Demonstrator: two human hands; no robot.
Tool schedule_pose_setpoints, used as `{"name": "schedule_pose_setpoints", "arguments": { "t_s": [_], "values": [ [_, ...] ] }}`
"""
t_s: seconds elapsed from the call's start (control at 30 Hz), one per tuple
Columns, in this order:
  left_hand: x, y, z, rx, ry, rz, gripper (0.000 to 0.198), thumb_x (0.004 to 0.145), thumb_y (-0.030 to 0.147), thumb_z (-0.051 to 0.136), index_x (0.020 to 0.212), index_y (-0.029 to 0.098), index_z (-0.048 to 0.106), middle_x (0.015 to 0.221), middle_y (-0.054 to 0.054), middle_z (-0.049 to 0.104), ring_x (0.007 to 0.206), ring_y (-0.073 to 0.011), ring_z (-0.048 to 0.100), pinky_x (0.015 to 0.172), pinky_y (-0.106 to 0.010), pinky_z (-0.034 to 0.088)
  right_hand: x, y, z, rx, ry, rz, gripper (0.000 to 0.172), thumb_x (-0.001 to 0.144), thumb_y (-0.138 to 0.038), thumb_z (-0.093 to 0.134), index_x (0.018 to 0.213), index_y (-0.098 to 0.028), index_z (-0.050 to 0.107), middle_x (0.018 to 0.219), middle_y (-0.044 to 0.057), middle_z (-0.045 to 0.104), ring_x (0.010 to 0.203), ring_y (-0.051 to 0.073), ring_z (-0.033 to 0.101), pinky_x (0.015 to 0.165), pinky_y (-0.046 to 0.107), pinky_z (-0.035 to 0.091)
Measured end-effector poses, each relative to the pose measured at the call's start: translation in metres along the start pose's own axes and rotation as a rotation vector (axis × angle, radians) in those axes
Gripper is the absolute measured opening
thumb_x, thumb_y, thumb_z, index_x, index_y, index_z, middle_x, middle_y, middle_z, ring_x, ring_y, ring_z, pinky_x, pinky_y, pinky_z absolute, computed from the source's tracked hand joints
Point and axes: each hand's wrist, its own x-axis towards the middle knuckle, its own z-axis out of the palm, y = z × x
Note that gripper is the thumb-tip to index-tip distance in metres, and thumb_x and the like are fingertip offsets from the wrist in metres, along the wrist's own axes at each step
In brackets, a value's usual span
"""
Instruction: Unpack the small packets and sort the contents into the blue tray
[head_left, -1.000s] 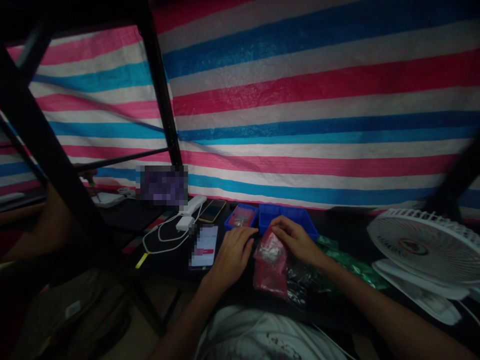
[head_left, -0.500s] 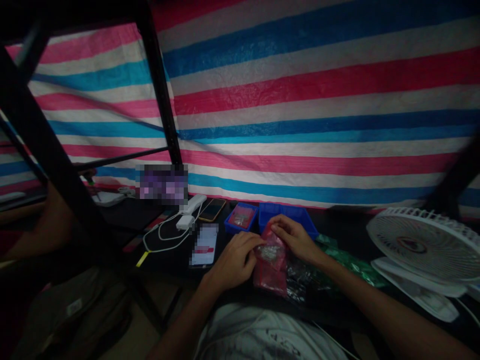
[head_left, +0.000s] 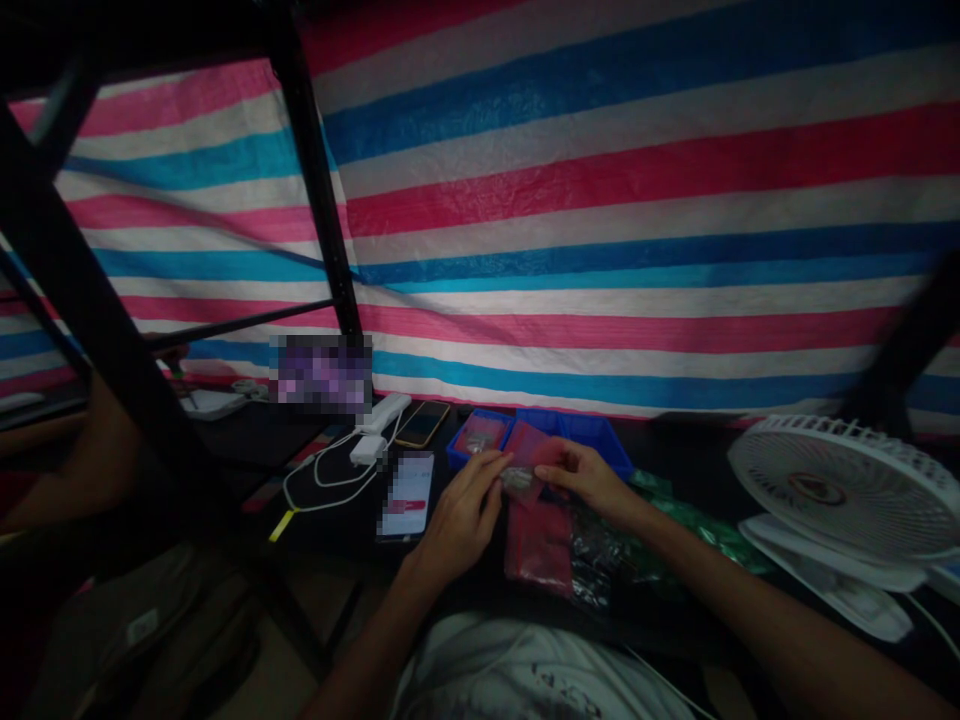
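Observation:
Between my two hands a small pink plastic bag (head_left: 523, 484) is held up, with shiny silvery contents in its lower part. My left hand (head_left: 469, 508) pinches its left edge, and my right hand (head_left: 589, 482) grips its right edge. Below it on the table lies a stack of pink bags (head_left: 538, 548). Behind the hands stands a small blue tray (head_left: 459, 458) with a filled pink bag (head_left: 481, 433) in it. A larger blue tray (head_left: 600, 440) sits beside it, partly hidden by the bag and my right hand.
Dark clear bags (head_left: 592, 585) and green bags (head_left: 705, 530) lie to the right, before a white fan (head_left: 832, 500). On the left are a lit phone (head_left: 407, 497), a dark phone (head_left: 423, 424) and a white cable (head_left: 322, 503). Another person's arm (head_left: 112, 440) shows beyond the frame post.
The pink bag has been raised off the stack and moved slightly left toward the trays. My right hand has come lower along its edge, and the stack below is more exposed.

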Motion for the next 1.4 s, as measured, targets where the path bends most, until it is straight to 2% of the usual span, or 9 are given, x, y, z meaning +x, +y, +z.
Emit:
{"name": "schedule_pose_setpoints", "arguments": {
  "t_s": [0.33, 0.5, 0.57, 0.63, 0.7, 0.87, 1.07, 1.23, 1.4],
  "values": [
    [-0.002, -0.007, 0.004, -0.057, 0.018, -0.026, 0.042, 0.102, 0.019, 0.047, 0.143, 0.027, 0.05, 0.128, -0.008, 0.065, 0.115, -0.0215, 0.063, 0.102, -0.041, 0.052, -0.002, -0.005, -0.003, -0.059, 0.022, -0.08, 0.03, 0.088, -0.048, 0.071, 0.091, -0.018, 0.07, 0.083, 0.001, 0.066, 0.074, 0.016, 0.057, 0.068, 0.027, 0.044],
    [-0.006, -0.011, 0.008, -0.099, 0.059, -0.144, 0.084, 0.089, 0.032, 0.073, 0.156, 0.026, 0.022, 0.107, -0.003, 0.068, 0.09, -0.0185, 0.066, 0.085, -0.035, 0.056, -0.002, -0.007, -0.002, -0.193, 0.032, -0.169, 0.031, 0.087, -0.048, 0.072, 0.09, -0.018, 0.076, 0.086, 0.003, 0.066, 0.081, 0.019, 0.058, 0.075, 0.03, 0.046],
    [-0.006, -0.012, 0.007, -0.062, 0.048, -0.129, 0.07, 0.091, 0.034, 0.072, 0.15, 0.025, 0.036, 0.104, -0.003, 0.068, 0.091, -0.0192, 0.065, 0.085, -0.035, 0.055, -0.003, -0.009, -0.001, -0.248, 0.056, -0.202, 0.03, 0.086, -0.048, 0.074, 0.087, -0.018, 0.079, 0.08, 0.003, 0.064, 0.078, 0.019, 0.057, 0.074, 0.03, 0.045],
    [-0.006, -0.013, 0.006, 0.004, 0.012, -0.082, 0.038, 0.095, 0.034, 0.066, 0.13, 0.022, 0.059, 0.098, -0.005, 0.069, 0.09, -0.0202, 0.064, 0.084, -0.035, 0.053, -0.005, -0.012, 0.0, -0.233, 0.03, -0.191, 0.029, 0.086, -0.047, 0.073, 0.086, -0.019, 0.08, 0.077, 0.004, 0.066, 0.076, 0.019, 0.06, 0.073, 0.031, 0.047],
    [-0.005, -0.012, 0.005, 0.055, -0.012, -0.039, 0.02, 0.099, 0.033, 0.059, 0.11, 0.019, 0.069, 0.092, -0.006, 0.069, 0.087, -0.0205, 0.064, 0.08, -0.034, 0.052, -0.006, -0.014, 0.001, -0.174, -0.039, -0.144, 0.03, 0.089, -0.047, 0.07, 0.09, -0.019, 0.08, 0.078, 0.005, 0.071, 0.074, 0.02, 0.063, 0.073, 0.033, 0.049],
    [-0.006, -0.012, 0.005, 0.035, -0.001, 0.008, 0.024, 0.101, 0.023, 0.056, 0.12, 0.021, 0.068, 0.102, -0.006, 0.076, 0.088, -0.0194, 0.067, 0.08, -0.032, 0.054, -0.007, -0.013, 0.002, -0.163, -0.037, -0.089, 0.032, 0.09, -0.046, 0.068, 0.101, -0.019, 0.079, 0.076, 0.004, 0.074, 0.066, 0.018, 0.062, 0.058, 0.027, 0.044],
    [-0.005, -0.015, 0.004, 0.05, 0.058, 0.038, 0.031, 0.099, 0.016, 0.056, 0.126, 0.026, 0.068, 0.105, -0.005, 0.076, 0.093, -0.0202, 0.069, 0.085, -0.035, 0.055, -0.005, -0.009, -0.001, -0.144, 0.001, -0.143, 0.03, 0.095, -0.037, 0.056, 0.108, -0.022, 0.079, 0.095, 0.005, 0.077, 0.072, 0.018, 0.062, 0.073, 0.031, 0.048],
    [-0.002, -0.012, 0.003, -0.022, 0.13, 0.051, 0.028, 0.098, 0.015, 0.056, 0.122, 0.024, 0.07, 0.113, -0.007, 0.074, 0.106, -0.0204, 0.067, 0.095, -0.036, 0.055, -0.004, -0.012, -0.002, -0.135, 0.06, -0.148, 0.032, 0.096, -0.044, 0.057, 0.1, -0.021, 0.079, 0.102, 0.006, 0.075, 0.097, 0.025, 0.064, 0.087, 0.033, 0.047],
    [-0.001, -0.009, 0.003, -0.027, 0.135, 0.048, 0.028, 0.098, 0.016, 0.058, 0.122, 0.024, 0.069, 0.116, -0.008, 0.072, 0.111, -0.0209, 0.066, 0.099, -0.039, 0.054, -0.003, -0.011, 0.0, -0.136, 0.037, -0.135, 0.03, 0.085, -0.049, 0.073, 0.097, -0.021, 0.075, 0.094, 0.004, 0.071, 0.086, 0.021, 0.063, 0.077, 0.031, 0.047]
  ]
}}
